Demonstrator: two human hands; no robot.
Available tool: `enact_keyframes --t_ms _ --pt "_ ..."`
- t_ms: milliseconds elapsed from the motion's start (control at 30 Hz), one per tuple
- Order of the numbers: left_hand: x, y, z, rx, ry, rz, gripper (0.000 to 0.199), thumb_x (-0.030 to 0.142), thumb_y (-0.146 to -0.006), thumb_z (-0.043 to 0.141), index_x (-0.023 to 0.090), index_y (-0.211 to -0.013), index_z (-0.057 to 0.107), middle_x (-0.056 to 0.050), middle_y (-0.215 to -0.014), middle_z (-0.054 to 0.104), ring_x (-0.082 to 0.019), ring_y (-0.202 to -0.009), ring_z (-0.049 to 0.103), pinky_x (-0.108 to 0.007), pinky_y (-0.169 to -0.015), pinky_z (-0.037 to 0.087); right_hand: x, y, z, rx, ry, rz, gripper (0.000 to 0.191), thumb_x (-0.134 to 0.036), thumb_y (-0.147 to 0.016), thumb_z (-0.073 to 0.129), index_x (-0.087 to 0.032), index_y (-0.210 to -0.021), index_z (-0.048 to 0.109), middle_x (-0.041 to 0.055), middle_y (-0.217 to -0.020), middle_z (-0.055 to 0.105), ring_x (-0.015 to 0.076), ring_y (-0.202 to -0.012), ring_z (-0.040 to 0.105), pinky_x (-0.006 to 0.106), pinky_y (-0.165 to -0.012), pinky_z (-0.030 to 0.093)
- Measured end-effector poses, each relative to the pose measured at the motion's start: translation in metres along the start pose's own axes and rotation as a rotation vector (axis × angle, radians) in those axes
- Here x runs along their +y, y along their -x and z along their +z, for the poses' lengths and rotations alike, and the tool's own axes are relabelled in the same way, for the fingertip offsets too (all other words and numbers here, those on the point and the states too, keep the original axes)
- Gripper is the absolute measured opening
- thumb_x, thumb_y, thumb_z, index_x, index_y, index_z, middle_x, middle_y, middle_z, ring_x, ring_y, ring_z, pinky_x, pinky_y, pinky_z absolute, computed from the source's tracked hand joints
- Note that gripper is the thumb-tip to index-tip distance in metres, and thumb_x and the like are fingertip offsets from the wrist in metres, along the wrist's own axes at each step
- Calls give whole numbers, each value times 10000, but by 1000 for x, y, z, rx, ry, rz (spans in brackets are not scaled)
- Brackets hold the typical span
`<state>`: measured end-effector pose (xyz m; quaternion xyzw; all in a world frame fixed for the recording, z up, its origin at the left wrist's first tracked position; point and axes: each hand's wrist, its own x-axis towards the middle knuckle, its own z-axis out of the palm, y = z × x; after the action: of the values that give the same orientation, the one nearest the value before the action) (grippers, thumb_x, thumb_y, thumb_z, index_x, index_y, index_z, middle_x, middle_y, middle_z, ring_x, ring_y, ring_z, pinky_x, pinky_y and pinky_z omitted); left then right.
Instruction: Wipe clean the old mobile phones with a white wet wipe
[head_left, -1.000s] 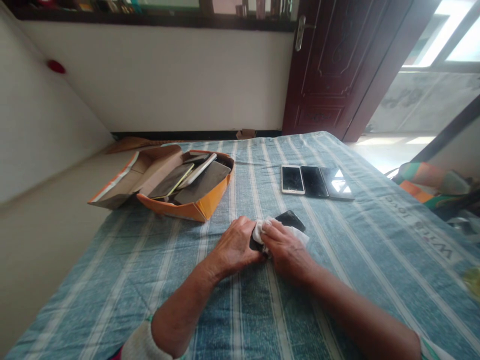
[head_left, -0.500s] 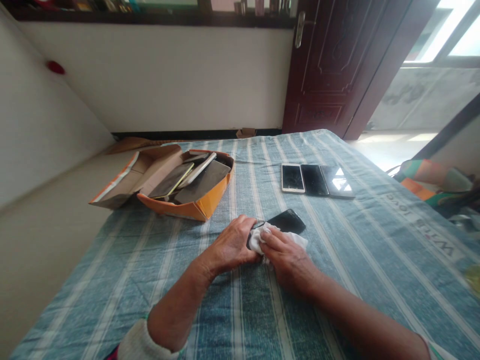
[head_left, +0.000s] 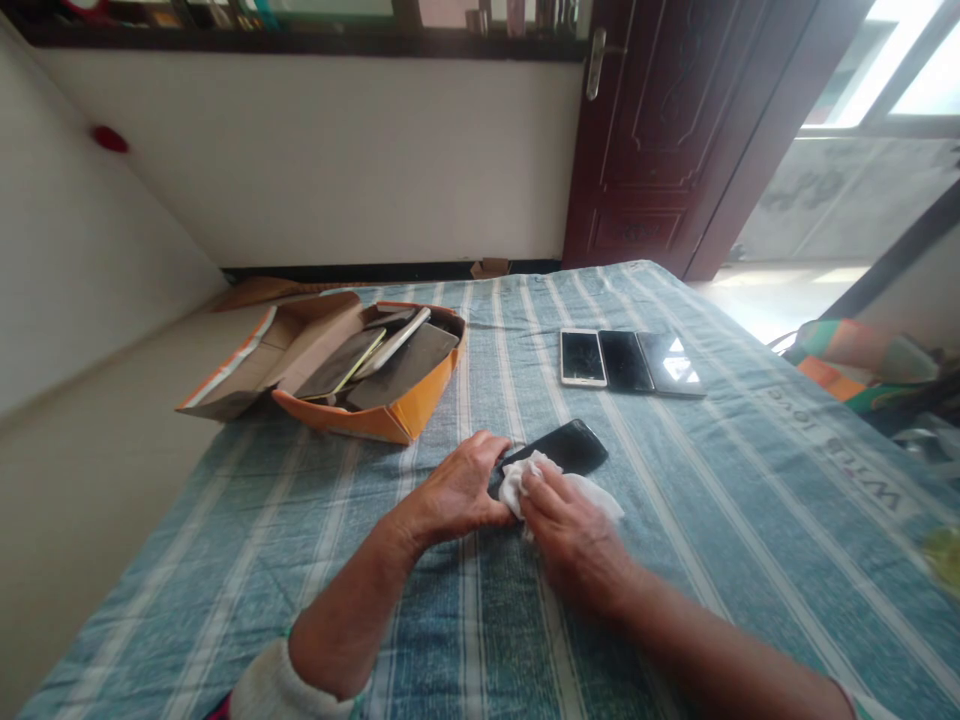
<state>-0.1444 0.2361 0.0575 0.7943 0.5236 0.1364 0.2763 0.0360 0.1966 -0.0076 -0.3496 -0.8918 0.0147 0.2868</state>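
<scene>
A black smartphone [head_left: 574,447] lies on the striped cloth, slanting away to the right. My left hand [head_left: 459,490] grips its near left end between thumb and fingers. Bunched under the fingers of my right hand [head_left: 574,530] is a white tissue [head_left: 517,482], pressed on the phone's screen. One loose end of the tissue sticks out to the right of that hand. The tissue and both hands cover the lower part of the phone.
An open orange cardboard box [head_left: 420,408] full of several phones stands at left, its lid [head_left: 255,370] folded back. Three phones lie side by side at right: one white-framed [head_left: 583,357], one black [head_left: 625,361], one glossy grey [head_left: 670,364]. Striped cloth [head_left: 315,570] covers the table.
My right hand and the tissue have shifted slightly on the phone, baring a little more of its screen. My left hand keeps its grip.
</scene>
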Motion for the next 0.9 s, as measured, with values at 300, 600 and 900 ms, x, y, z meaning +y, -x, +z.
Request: enact_keyframes --t_ms 300,600,900 --pt "3 -1 -5 -51 -16 -23 513 277 -547 750 174 -1018 575 -38 -955 558 -245 -905 567 -335 -776 471 54 -15 -12 12 31 336 299 -48 -869 415 -142 -1042 639 126 -1153 599 270 -1180 481 435 -998 450" --pt "2 -2 -4 -44 -22 -1 378 271 -569 706 176 -906 562 -13 -896 545 -217 -858 560 -316 -756 465 13 -28 1 -40 -61 6 348 -92 -892 424 -141 -1196 587 118 -1172 605 270 -1242 449 426 -1019 440" --pt "2 -2 5 29 -73 -52 375 366 -666 700 177 -977 610 -38 -934 573 -218 -877 571 -328 -781 466 65 -7 -11 96 22 216 369 -34 -848 374 -141 -1057 658 139 -1138 628 272 -1164 513 412 -977 453"
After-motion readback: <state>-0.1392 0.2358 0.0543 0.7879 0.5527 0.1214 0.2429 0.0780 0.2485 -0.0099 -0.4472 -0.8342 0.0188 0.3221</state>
